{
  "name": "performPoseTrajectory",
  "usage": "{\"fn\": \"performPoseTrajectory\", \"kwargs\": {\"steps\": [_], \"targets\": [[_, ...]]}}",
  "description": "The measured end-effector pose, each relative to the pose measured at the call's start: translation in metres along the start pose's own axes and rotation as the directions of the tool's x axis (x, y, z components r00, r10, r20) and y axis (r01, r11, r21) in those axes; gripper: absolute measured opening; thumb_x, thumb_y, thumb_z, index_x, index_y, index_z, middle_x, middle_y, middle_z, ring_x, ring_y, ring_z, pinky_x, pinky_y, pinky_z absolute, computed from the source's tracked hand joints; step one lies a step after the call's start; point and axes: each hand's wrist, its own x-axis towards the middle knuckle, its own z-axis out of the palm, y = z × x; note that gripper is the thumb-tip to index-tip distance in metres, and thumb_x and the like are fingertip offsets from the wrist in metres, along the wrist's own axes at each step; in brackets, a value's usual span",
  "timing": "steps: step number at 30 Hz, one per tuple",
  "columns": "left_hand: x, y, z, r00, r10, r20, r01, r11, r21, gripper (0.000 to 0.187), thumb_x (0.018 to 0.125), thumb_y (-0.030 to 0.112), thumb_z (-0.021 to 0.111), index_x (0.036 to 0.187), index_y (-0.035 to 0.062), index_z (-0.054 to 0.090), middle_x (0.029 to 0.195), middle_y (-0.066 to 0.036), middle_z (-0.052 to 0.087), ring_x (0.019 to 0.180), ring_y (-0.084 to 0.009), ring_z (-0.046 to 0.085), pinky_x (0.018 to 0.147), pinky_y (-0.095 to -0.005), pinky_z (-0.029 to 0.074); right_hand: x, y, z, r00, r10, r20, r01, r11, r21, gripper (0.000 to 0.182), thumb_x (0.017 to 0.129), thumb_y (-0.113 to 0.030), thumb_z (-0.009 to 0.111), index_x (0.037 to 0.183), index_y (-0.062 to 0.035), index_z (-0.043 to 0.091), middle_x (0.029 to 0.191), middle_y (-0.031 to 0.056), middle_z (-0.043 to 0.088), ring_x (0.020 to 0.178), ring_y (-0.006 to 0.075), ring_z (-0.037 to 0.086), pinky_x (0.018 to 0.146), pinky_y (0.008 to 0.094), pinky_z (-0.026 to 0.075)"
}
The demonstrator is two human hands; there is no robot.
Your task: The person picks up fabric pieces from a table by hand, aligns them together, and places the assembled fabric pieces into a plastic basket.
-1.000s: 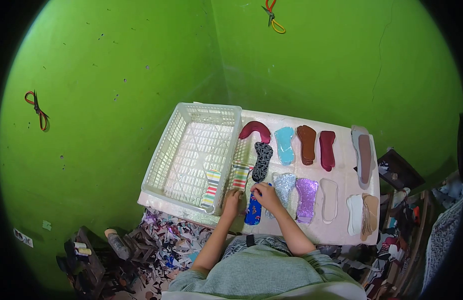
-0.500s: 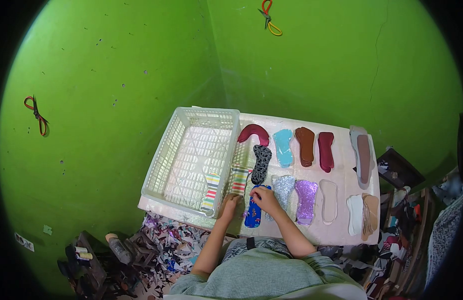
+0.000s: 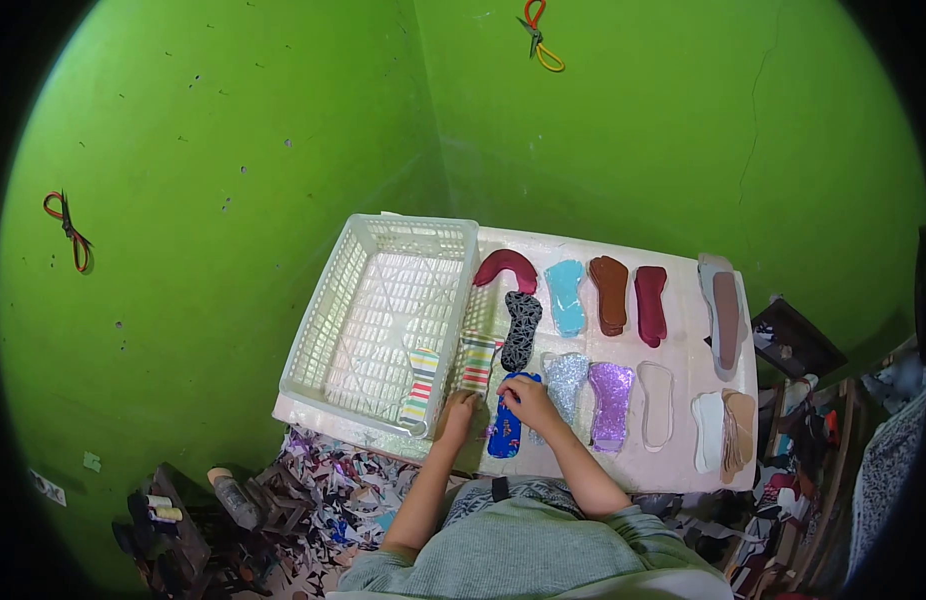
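Note:
My left hand [image 3: 460, 412] is at the near end of a striped shoe-sole-shaped piece [image 3: 477, 362], close to the basket's right wall. Its fingers are drawn together, and what they may grip is hidden. Over the upper half of a blue patterned sole-shaped piece [image 3: 504, 437], my right hand [image 3: 528, 399] has its fingers curled; I cannot make out what is between them. Another striped piece [image 3: 420, 385] lies inside the white plastic basket [image 3: 293, 384]. A black-and-grey patterned piece [image 3: 522, 330] lies just beyond the right hand.
Light blue [image 3: 564, 297], brown [image 3: 610, 295], dark red [image 3: 651, 305], silver [image 3: 566, 380] and purple [image 3: 612, 405] pieces lie across the table [image 3: 683, 330]. A curved maroon piece [image 3: 506, 264] sits by the basket. Scraps [image 3: 333, 500] cover the floor; scissors [image 3: 69, 230] hang on the wall.
The whole view has shifted very slightly. My right hand's fingers have moved a little over the blue piece; my left hand stays almost where it was.

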Motion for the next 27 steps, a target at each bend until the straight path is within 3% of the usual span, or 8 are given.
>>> {"fn": "performPoseTrajectory", "kwargs": {"steps": [7, 12, 18, 27], "targets": [[-0.002, -0.006, 0.008, 1.0, 0.01, -0.02, -0.01, 1.0, -0.029, 0.025, 0.072, 0.001, 0.055, 0.096, 0.0015, 0.06, 0.096, -0.017, 0.059, 0.091, -0.0304, 0.055, 0.08, -0.0361, 0.045, -0.001, 0.003, 0.002, 1.0, -0.016, -0.009, 0.016, 1.0, 0.015, 0.007, 0.077, -0.004, 0.055, 0.081, -0.0032, 0.061, 0.077, 0.0115, 0.058, 0.067, 0.0246, 0.06, 0.06, 0.0316, 0.047], [-0.002, -0.011, 0.013, 0.999, 0.027, -0.043, -0.027, 1.0, 0.0, 0.036, 0.064, -0.004, 0.062, 0.1, 0.0021, 0.059, 0.098, -0.016, 0.059, 0.093, -0.0309, 0.055, 0.081, -0.0357, 0.045, 0.0, 0.005, 0.003, 1.0, -0.005, -0.01, 0.005, 1.0, 0.018, 0.007, 0.077, -0.003, 0.055, 0.082, -0.003, 0.061, 0.076, 0.0118, 0.058, 0.067, 0.0247, 0.059, 0.06, 0.0316, 0.047], [0.0, -0.008, 0.009, 0.998, -0.052, 0.023, 0.051, 0.998, 0.03, 0.033, 0.066, -0.001, 0.061, 0.1, 0.0018, 0.059, 0.098, -0.016, 0.059, 0.094, -0.0315, 0.055, 0.082, -0.0361, 0.045, 0.0, 0.004, 0.003, 1.0, -0.014, -0.008, 0.014, 1.0, 0.019, 0.007, 0.077, -0.004, 0.055, 0.082, -0.0032, 0.061, 0.075, 0.0119, 0.057, 0.067, 0.0249, 0.059, 0.06, 0.032, 0.047], [0.004, 0.013, -0.015, 0.997, -0.056, 0.061, 0.055, 0.998, 0.02, 0.03, 0.069, 0.004, 0.06, 0.099, 0.0015, 0.06, 0.098, -0.016, 0.06, 0.093, -0.0316, 0.056, 0.083, -0.0373, 0.044, -0.002, 0.004, 0.002, 1.0, -0.004, -0.006, 0.004, 1.0, 0.017, 0.008, 0.077, -0.004, 0.055, 0.082, -0.0037, 0.061, 0.077, 0.0116, 0.058, 0.067, 0.0247, 0.06, 0.06, 0.0318, 0.048]]}}
